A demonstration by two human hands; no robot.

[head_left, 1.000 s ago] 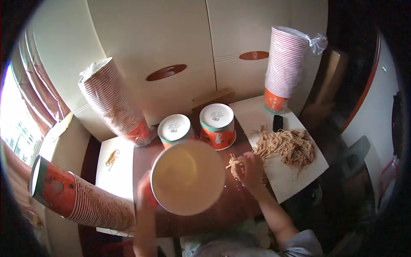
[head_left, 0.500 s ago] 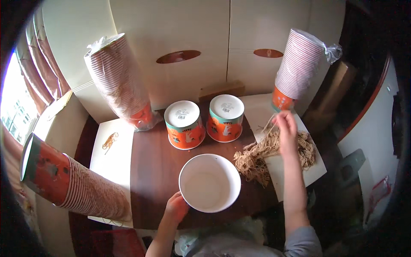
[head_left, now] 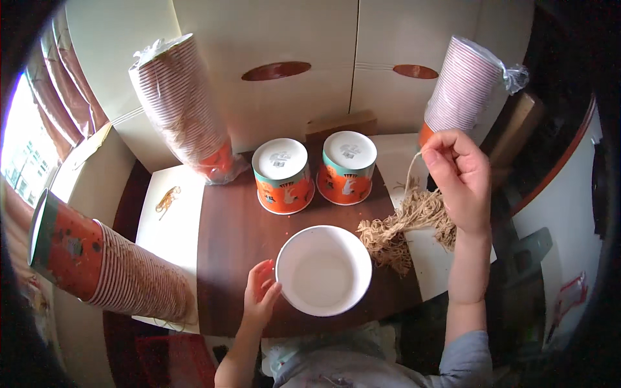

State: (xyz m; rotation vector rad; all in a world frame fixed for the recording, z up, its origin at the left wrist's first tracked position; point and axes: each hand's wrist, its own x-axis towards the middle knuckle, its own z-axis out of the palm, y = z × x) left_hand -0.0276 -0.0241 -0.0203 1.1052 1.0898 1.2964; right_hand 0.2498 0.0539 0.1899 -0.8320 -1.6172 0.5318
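Observation:
A white-lined paper tub [head_left: 323,271] stands with its mouth up near the front of the brown table. Beside its left rim is my left hand [head_left: 260,291], fingers apart and holding nothing; whether a fingertip touches the rim I cannot tell. Raised over the right side, my right hand [head_left: 460,174] pinches the end of a beige string [head_left: 410,176]. That string hangs down to a tangled heap of beige strings [head_left: 401,233] lying right of the tub. Two orange and green tubs, the left one [head_left: 282,176] and the right one [head_left: 349,168], sit upside down behind.
Tall stacks of nested tubs in clear plastic stand at the back left [head_left: 181,103] and back right [head_left: 464,87]. Another stack [head_left: 110,265] leans at the left. A small yellowish band bundle [head_left: 168,200] lies on the white left panel. Cabinet doors [head_left: 278,39] rise behind the table.
My right hand has risen and come closer, drawing the string up from the heap. My left hand's fingers have loosened and spread beside the tub. The view has shifted slightly.

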